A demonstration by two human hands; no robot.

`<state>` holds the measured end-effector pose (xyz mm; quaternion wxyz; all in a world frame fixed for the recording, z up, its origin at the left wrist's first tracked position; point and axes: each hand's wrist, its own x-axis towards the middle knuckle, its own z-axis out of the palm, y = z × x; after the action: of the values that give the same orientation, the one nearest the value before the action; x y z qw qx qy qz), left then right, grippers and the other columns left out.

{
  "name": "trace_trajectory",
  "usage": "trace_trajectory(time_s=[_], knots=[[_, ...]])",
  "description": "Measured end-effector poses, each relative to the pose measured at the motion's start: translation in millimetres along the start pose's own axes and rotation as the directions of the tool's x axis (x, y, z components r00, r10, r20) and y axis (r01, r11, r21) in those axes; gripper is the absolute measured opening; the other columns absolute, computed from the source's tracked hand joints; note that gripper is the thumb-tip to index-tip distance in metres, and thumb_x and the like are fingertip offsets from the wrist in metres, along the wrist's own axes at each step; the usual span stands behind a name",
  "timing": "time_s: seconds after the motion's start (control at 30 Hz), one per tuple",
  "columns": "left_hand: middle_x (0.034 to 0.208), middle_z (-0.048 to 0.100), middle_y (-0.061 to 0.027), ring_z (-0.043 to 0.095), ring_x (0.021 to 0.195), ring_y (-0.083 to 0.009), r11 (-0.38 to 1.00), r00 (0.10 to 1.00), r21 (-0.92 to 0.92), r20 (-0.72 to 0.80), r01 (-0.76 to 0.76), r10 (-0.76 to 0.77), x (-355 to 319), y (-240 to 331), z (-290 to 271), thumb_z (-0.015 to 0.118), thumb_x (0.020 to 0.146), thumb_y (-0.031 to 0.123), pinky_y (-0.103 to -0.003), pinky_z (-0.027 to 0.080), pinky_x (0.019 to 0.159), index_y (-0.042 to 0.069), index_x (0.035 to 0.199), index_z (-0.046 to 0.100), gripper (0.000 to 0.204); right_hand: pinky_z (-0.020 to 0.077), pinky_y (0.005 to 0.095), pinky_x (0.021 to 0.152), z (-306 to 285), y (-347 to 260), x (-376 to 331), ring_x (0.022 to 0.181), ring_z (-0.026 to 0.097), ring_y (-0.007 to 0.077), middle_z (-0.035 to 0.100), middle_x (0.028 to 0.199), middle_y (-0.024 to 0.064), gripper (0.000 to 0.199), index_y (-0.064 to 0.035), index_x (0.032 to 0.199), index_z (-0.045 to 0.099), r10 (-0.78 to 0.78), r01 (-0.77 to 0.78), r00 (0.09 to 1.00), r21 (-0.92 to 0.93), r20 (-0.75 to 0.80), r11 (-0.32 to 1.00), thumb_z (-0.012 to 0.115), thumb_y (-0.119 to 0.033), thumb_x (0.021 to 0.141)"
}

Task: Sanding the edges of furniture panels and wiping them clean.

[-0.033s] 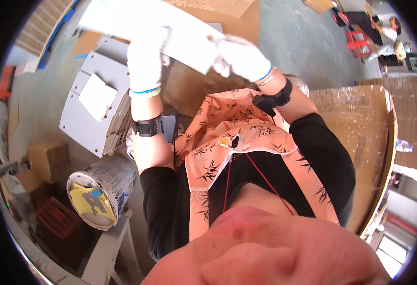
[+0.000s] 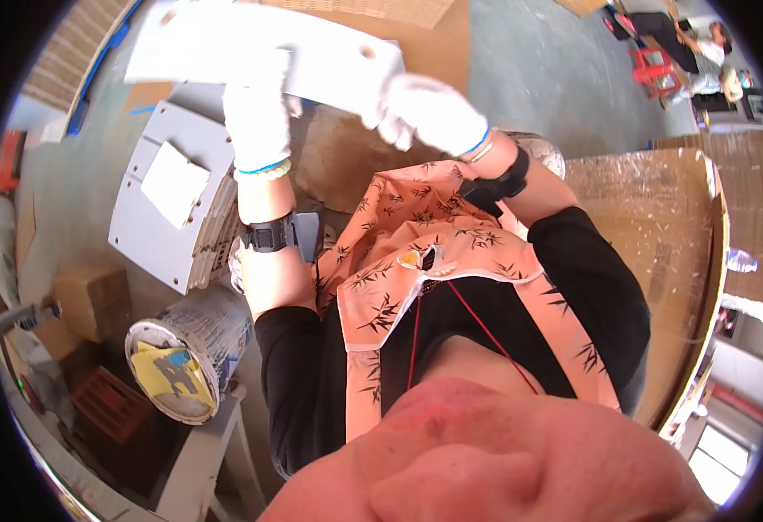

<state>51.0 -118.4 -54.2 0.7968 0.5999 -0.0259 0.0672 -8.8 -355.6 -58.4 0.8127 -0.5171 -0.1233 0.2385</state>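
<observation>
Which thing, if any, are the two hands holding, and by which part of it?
A white board: left hand at its near edge, right hand at its right end.

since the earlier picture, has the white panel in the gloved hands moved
Yes. Against the stack of grey panels, the white panel has shifted slightly left and turned: left end lower in view, right end higher.
</observation>
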Motion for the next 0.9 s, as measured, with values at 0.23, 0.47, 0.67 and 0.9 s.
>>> trace_trajectory(time_s=[0.23, 0.47, 0.67, 0.9], knots=[[0.087, 0.068, -0.0087, 0.059, 0.061, -0.0121, 0.969, 0.994, 0.245, -0.097, -0.026, 0.052, -8, -37, 39, 0.063, 0.096, 0.027, -0.026, 0.049, 0.052, -0.001, 0.113, 0.066, 0.032, 0.0556, 0.0258, 0.069, 14, 41, 2, 0.079, 0.064, 0.0161, 0.065, 0.107, 0.0142, 0.047, 0.0055, 0.135, 0.05, -0.018, 0.044, 0.991, 0.187, -0.136, 0.981, 0.046, -0.031, 0.106], [0.086, 0.073, -0.0089, 0.067, 0.076, -0.0115, 0.733, 0.949, 0.648, 0.314, -0.207, -0.009, -39, -48, 61, 0.063, 0.098, 0.031, -0.031, 0.052, 0.07, 0.0, 0.106, 0.073, 0.034, 0.0511, 0.0299, 0.06, -54, 67, 1, 0.071, 0.066, 0.0233, 0.069, 0.09, 0.0165, 0.051, 0.0073, 0.11, 0.063, -0.131, 0.182, 0.983, 0.631, -0.126, 0.754, 0.045, -0.04, 0.104], [0.112, 0.068, -0.0109, 0.066, 0.092, -0.0197, 0.899, 0.799, 0.119, 0.42, 0.421, -0.43, -47, -55, 47, 0.045, 0.103, 0.046, -0.03, 0.055, 0.079, -0.001, 0.143, 0.044, 0.062, 0.0536, 0.0344, 0.061, -86, 27, -13, 0.072, 0.067, 0.0227, 0.072, 0.09, 0.0093, 0.025, -0.0057, 0.101, 0.068, -0.103, 0.322, 0.94, 0.741, -0.326, 0.589, 0.059, -0.029, 0.098], [0.084, 0.067, -0.0033, 0.055, 0.057, -0.0055, 0.747, 0.477, 0.424, 0.583, 0.513, -0.658, -38, -51, 65, 0.068, 0.094, 0.017, -0.017, 0.046, 0.051, 0.0, 0.125, 0.063, 0.035, 0.0554, 0.0307, 0.078, -105, 22, -2, 0.09, 0.068, 0.0175, 0.07, 0.106, 0.0092, 0.03, 0.0, 0.113, 0.067, -0.014, 0.224, 0.784, 0.261, -0.621, 0.939, 0.069, -0.023, 0.093]])
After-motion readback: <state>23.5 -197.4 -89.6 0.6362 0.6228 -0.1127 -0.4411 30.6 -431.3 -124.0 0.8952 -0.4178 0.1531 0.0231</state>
